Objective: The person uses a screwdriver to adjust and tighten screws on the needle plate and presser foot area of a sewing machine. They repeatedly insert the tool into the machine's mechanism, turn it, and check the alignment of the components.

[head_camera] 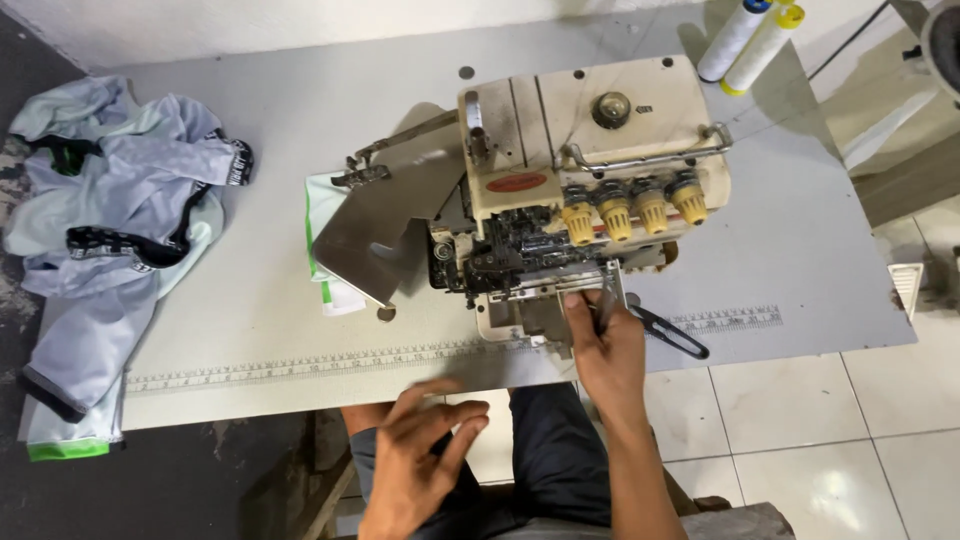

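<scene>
At the front edge of the pale surface (250,300), just below the cream overlock sewing machine (590,170): right hand (608,350) raised to the machine's open front, fingers pinched narrow around slim metal tweezers (604,305) aimed up into the threading parts. Just right of that hand, dark thread snips (670,332) flat on the surface. Lower, off the edge and above the lap: left hand (420,455) blurred, fingers spread wide, holding nothing. On the machine's front, four yellow tension knobs (632,208) in a row. To the machine's left, a grey metal cover plate (385,215) swung out, with a folded white-and-green cloth (330,285) partly under it. Far left, a heap of pale grey garments (110,220) with black trim, draped over the surface's end. At the back right, two thread cones (745,40) of white thread. Along the front edge, a printed ruler strip (300,365).
</scene>
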